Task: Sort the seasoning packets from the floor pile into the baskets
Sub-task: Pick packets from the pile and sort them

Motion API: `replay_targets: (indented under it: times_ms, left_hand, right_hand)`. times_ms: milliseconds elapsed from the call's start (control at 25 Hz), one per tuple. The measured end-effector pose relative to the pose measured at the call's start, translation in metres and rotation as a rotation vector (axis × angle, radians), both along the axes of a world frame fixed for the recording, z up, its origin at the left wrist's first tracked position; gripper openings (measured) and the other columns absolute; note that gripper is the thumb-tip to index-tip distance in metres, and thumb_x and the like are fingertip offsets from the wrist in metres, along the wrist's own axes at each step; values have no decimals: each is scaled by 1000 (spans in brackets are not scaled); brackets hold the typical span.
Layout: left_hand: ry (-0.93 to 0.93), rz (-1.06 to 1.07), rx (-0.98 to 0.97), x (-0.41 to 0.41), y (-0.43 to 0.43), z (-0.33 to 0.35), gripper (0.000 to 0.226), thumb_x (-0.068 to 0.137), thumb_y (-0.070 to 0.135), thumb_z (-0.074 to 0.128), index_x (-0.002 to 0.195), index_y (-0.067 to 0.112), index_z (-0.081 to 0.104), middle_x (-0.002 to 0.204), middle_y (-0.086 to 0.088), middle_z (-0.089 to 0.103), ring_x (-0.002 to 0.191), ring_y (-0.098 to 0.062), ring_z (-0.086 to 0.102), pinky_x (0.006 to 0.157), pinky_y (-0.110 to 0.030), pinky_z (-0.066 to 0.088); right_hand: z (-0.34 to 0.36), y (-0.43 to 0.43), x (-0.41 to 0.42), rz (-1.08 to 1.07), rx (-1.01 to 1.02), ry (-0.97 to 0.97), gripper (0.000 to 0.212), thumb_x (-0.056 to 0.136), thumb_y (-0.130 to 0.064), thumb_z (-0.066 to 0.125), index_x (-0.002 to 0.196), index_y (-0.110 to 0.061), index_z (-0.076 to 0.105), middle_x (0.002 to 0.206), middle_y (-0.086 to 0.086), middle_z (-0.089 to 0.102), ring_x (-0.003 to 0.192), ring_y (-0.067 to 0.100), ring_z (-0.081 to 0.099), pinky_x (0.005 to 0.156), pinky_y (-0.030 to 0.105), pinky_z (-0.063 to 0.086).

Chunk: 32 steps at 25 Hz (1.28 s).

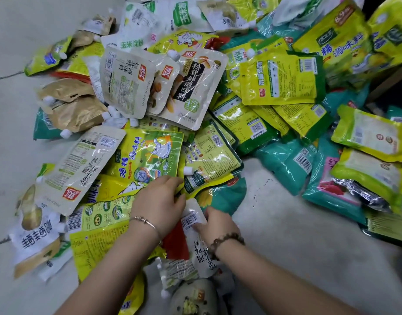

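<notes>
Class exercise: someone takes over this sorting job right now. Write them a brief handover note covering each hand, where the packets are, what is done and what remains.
Left hand: fingers on the yellow-green packet at the pile's near edge; grip unclear.
Right hand: pinching the white barcode pouch.
Packets: the mixed pile covers the floor, white spouted pouches mostly left and centre, yellow and teal bags right.
Done: cannot tell; no basket in view.
Left: essentially the whole pile.

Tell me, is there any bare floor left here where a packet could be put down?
Yes. Bare floor opens right of the right hand, bordered by the teal packets above. More bare floor runs along the far left edge, beside the tan spouted pouches. From the left hand upward, the packets overlap with no gaps.
</notes>
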State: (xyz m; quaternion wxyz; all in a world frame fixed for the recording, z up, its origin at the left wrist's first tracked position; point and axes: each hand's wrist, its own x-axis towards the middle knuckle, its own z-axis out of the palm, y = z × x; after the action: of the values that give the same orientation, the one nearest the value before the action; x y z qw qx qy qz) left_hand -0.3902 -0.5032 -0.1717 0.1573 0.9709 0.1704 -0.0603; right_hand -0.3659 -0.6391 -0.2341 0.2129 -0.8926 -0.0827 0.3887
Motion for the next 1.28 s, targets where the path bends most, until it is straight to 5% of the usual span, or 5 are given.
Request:
replay_targets:
  times_ms: [360,720,880,1120,1280]
  left_hand:
    - [-89,103,-303,2,-7,-1,32,88,25,59,119,22,61,118,3,61,105,-16,57,84,-25,41]
    - [-161,567,-1135,1,-20,-8,64,78,12,73,133,6,42,133,-13,52,116,-21,55,99,-37,45]
    - [-116,554,-1797,12,-33,4,42,68,21,76,106,7,65,102,-12,71,91,-25,68,78,-39,57]
    - [-384,586,-1209,13,-24,13,25,77,-8,65,87,15,67,78,3,74,75,-16,70,70,-30,58]
    - [-391,577,-1003,-5,4,10,27,76,-6,67,82,21,66,70,15,72,68,-4,68,63,-21,55]
  right_hand:
    - [1,-19,-5,-495,557,67,31,85,-11,62,63,-19,43,59,-6,43,54,8,39,51,17,34]
    - [77,-65,91,-755,1128,371,8,75,-4,55,77,-8,49,63,1,69,55,11,65,52,23,55]
    - [91,-51,101,-829,1266,343,8,82,-1,52,79,-8,50,64,3,70,58,12,68,54,24,56]
    - [31,-40,72,-963,666,143,25,91,-31,57,76,-11,58,64,0,68,61,21,63,55,32,55]
    - [-19,-51,6,-427,-28,102,45,75,-57,64,95,-18,57,101,4,67,90,24,63,75,33,49]
